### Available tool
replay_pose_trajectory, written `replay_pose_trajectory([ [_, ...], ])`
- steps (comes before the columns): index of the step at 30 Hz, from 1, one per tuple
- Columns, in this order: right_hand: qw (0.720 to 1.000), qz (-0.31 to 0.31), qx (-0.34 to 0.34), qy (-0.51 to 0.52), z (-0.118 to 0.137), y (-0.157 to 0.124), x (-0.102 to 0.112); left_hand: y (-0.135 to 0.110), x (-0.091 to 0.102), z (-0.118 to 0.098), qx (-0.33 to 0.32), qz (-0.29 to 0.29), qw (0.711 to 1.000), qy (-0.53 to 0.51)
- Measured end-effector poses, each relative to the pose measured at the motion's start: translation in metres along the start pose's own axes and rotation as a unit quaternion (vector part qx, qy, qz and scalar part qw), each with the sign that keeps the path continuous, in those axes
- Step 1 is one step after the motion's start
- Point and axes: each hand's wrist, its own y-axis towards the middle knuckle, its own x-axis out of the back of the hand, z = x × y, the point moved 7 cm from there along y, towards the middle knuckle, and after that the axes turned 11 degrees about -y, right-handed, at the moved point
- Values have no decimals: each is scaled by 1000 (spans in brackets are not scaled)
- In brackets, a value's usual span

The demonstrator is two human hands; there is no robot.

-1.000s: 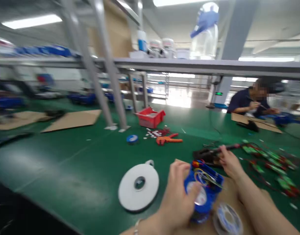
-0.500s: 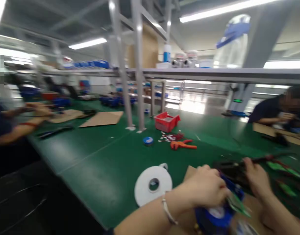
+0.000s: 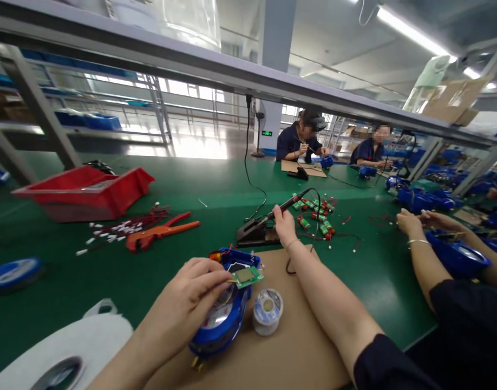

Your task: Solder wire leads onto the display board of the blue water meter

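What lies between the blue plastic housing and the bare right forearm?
A whitish round plastic spool, standing on the brown cardboard sheet, as the head view shows.

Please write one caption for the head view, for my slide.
Left hand holds a small green circuit board over a blue housing; right hand grips a soldering iron.

Two hands of the person, the left hand (image 3: pixel 194 290) and the right hand (image 3: pixel 285 225), are in view. Near the middle are one blue housing (image 3: pixel 232 331), one green circuit board (image 3: pixel 247 276), one solder spool (image 3: pixel 267 313), one soldering iron (image 3: pixel 289 204) and one black stand (image 3: pixel 248 233). To the left: one red bin (image 3: pixel 86 197), one orange hand tool (image 3: pixel 159 232), one blue roll (image 3: pixel 15 273), one white roll (image 3: pixel 98 344) and over ten white connectors (image 3: pixel 82 252). Two co-workers (image 3: pixel 289 142) sit far off; green parts (image 3: pixel 304 222) number more than five.
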Motion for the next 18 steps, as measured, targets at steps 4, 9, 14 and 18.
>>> replay_pose_trajectory([
  [4,1000,-7,-10,9,-15,16,-5,-3,-3,8,13,-48,998,-30],
  [9,999,-33,-29,23,-41,32,-11,-4,-8,8,17,-61,997,-49],
  [14,994,-80,-44,58,-65,50,-13,-4,-10,-2,49,-51,995,-69],
  [18,986,-131,-28,102,-61,53,16,-3,-17,-15,-7,-46,997,-54],
])
